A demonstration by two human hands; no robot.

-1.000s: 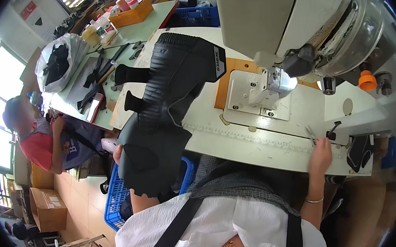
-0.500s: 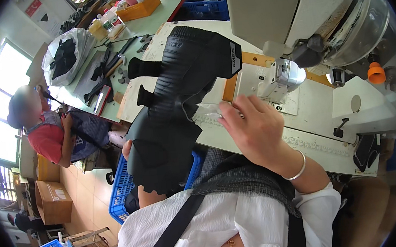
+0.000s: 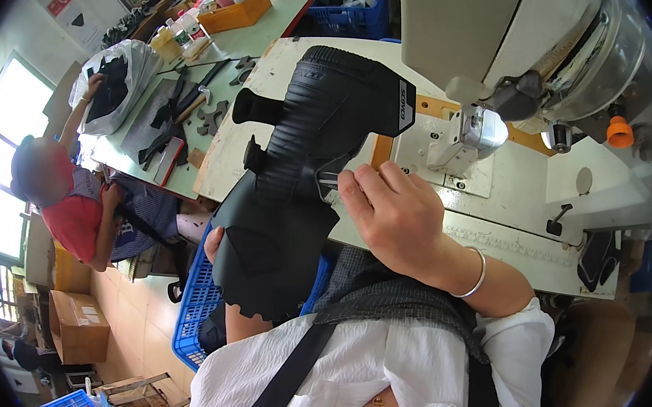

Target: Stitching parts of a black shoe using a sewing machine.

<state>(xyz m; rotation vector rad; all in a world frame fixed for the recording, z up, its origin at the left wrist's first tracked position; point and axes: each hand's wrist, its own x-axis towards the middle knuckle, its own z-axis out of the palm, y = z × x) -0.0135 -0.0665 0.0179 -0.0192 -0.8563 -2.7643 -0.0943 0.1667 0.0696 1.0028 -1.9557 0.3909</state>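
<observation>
A black leather boot upper [image 3: 288,140], with a ribbed shaft, side straps and a scalloped lower edge, is held up over my lap and the table edge. My left hand [image 3: 214,244] grips it from behind at its left side; most of that hand is hidden. In the fingers of my right hand [image 3: 398,216] are small metal thread snips [image 3: 328,179], their tips against the inner edge of the upper, by a dark loop. My right fingers are closed around the handles, which are mostly covered.
A sewing machine [image 3: 463,2] stands on the pale table [image 3: 526,239] at the right. Beneath the upper is a blue crate [image 3: 194,326]. To the left, a co-worker [image 3: 75,204] sits by a green table [image 3: 183,186] with a hammer and black pieces.
My right hand has moved left, bringing the snips against the upper. The upper has shifted slightly right in view. The co-worker's arm now reaches up into the plastic bag.
</observation>
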